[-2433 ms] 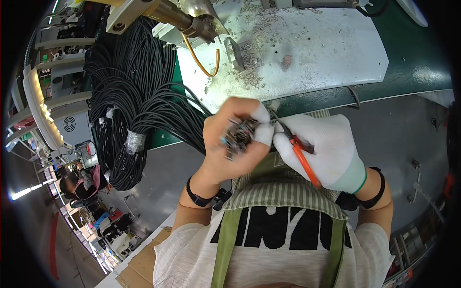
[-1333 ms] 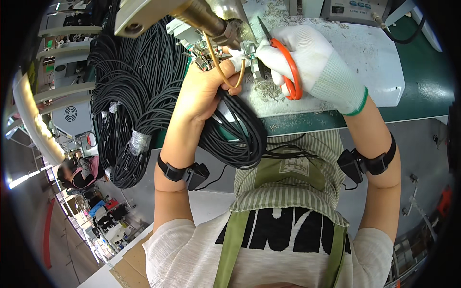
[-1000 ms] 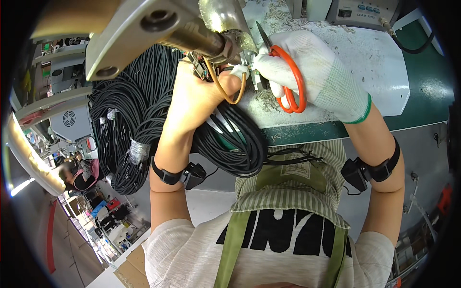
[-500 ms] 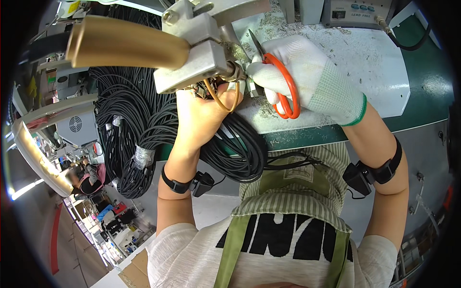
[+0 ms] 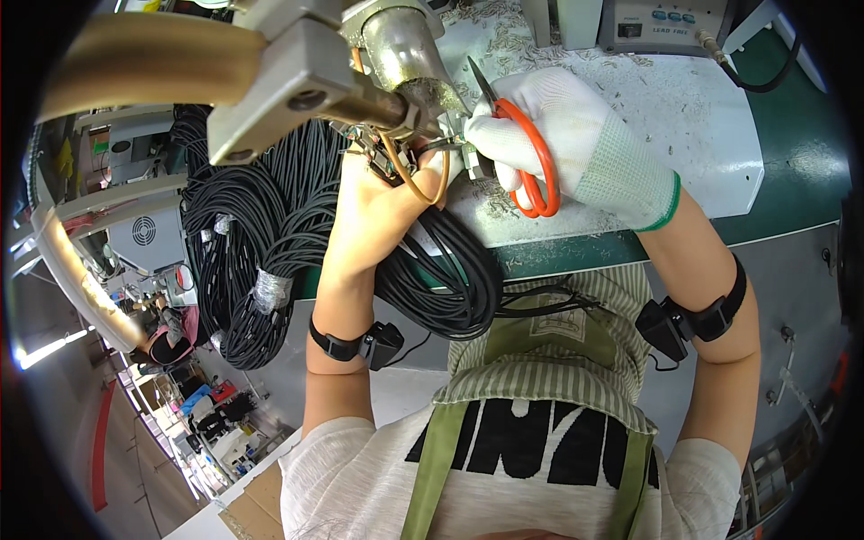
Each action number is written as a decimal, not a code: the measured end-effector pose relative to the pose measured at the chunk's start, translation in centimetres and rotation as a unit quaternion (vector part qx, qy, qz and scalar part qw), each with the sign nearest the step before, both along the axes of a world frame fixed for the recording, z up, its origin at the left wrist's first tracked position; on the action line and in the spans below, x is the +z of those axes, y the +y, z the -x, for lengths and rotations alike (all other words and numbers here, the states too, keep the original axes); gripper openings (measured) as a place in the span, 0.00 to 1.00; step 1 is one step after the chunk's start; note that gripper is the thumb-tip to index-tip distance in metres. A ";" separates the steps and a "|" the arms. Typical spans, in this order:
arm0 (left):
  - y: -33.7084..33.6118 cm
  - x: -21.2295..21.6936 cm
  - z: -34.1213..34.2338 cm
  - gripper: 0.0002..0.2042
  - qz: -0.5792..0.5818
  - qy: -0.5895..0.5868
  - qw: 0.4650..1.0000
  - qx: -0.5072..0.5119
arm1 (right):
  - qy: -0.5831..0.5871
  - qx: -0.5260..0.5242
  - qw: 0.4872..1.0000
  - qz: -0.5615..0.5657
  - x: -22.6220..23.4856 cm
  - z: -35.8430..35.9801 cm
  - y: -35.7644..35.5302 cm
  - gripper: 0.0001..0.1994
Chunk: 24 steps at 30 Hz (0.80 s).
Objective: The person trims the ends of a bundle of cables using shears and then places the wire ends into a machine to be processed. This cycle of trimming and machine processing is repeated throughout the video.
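Right hand: the gloved right hand (image 5: 562,135) is closed around orange-handled snips (image 5: 544,155), their dark blades pointing toward the bench's far edge; thumb and forefinger meet at a cable tip, though whether they pinch it or only touch it I cannot tell.
Left hand: the left hand (image 5: 382,209), palm bare and fingertips covered in white, grasps a cluster of metal-tipped cable ends (image 5: 376,151), partly hidden by a brass tube (image 5: 402,177).
Single cable end: one dark cable end (image 5: 439,144) spans the gap between the hands, left of the right fingertips, its long axis running crosswise, roughly along the bench's near edge; both hands are close, the right one at its tip.
Just beside the tip: a small metal block (image 5: 477,166) sits below the right thumb, and a silvery cylinder (image 5: 405,54) angles down from the far side.
Cable coil: black loops (image 5: 463,270) hang from the left hand over the near edge.
Bench: a white sheet (image 5: 684,144) with scattered metal clippings covers much of the green bench (image 5: 801,166); a cable heap (image 5: 252,216) lies at its left end, a grey control box (image 5: 661,34) toward its far right corner.
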<state>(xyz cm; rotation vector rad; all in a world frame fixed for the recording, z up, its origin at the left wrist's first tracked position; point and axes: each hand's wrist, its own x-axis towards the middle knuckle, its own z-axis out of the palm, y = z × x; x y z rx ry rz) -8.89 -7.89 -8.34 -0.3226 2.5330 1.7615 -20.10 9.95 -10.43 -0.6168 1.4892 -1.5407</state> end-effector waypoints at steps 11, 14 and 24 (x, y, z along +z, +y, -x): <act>3.2 0.0 -6.1 0.09 -0.384 0.050 0.920 0.060 | 0.457 -0.264 0.818 -0.230 4.6 -5.2 6.8 0.09; 4.3 0.1 -6.8 0.12 -0.385 -0.004 0.921 -0.057 | 0.352 -0.130 0.918 -0.129 5.2 -6.9 5.7 0.10; 6.7 1.2 -8.2 0.14 -0.239 0.008 0.970 0.051 | 0.039 -0.074 0.994 -0.076 4.7 -8.0 5.3 0.13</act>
